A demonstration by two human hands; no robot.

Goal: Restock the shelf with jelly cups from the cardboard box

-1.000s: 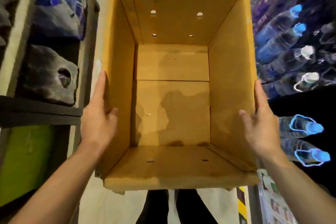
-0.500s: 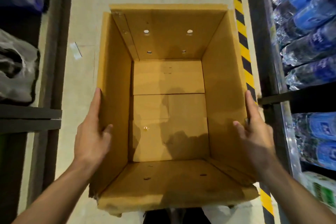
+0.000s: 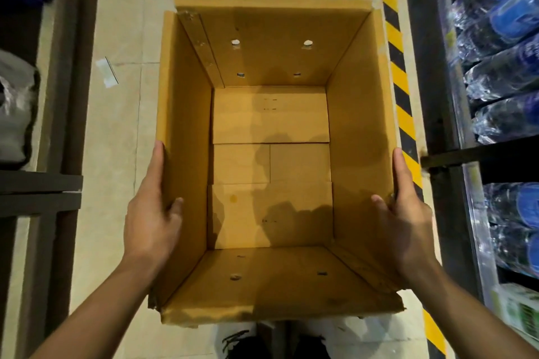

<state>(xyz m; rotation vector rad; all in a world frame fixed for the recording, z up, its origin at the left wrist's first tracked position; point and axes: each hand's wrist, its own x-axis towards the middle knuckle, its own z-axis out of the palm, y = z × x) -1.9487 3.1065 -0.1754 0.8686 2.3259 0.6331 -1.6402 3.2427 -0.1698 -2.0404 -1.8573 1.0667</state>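
The box (image 3: 271,160) fills mid-frame, empty, long axis running up the frame. The left hand (image 3: 151,216) and right hand (image 3: 405,218) grasp its side walls, thumbs inside, equally near; no jelly cups visible.

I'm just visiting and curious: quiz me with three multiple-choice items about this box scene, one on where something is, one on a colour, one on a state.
1. Where are the wrapped water bottles?
A. On the shelf to the person's right
B. Inside the box
C. On the floor ahead of the box

2. What colours is the floor stripe?
A. Red and white
B. Yellow and black
C. Green and blue

3. What is in the cardboard box?
A. It is full of jelly cups
B. One bottle
C. Nothing

Answers:
1 A, they fill the right-hand racks.
2 B, slanted bands beside the box.
3 C, its bare bottom flaps show, while the left hand and right hand grip its side walls.
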